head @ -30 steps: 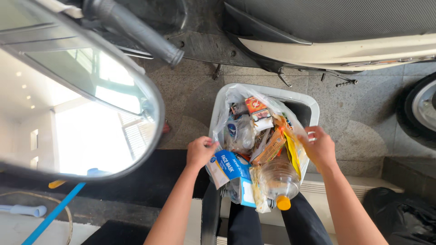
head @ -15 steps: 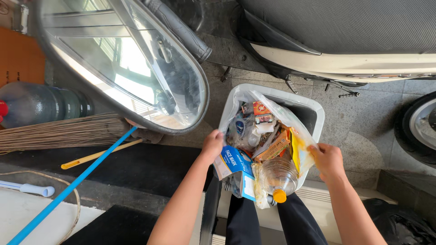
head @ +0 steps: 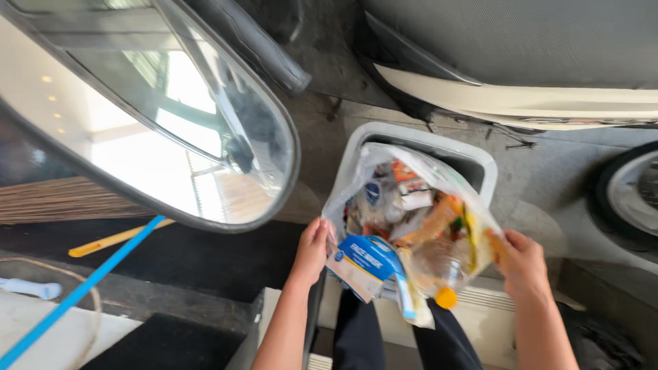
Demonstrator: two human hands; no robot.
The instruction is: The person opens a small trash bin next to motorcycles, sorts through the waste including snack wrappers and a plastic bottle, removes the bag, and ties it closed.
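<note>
A clear plastic trash bag (head: 384, 161) sits inside a light grey rectangular bin (head: 480, 159) on the stone floor. The bag is full of wrappers, a blue and white box (head: 367, 259) and a clear plastic bottle with an orange cap (head: 442, 274). My left hand (head: 312, 248) grips the bag's left edge beside the blue box. My right hand (head: 522, 262) grips the bag's right edge. Both hands are closed on the plastic.
A scooter mirror (head: 157, 116) fills the upper left, with a handlebar grip (head: 257, 44) behind it. A white scooter body (head: 521, 89) and a wheel (head: 627, 195) stand behind and right of the bin. A blue broom handle (head: 82, 288) and yellow stick (head: 113, 240) lie left.
The view has shifted and blurred slightly. The bag has risen a little within the bin between my hands, which keep hold of its edges.
</note>
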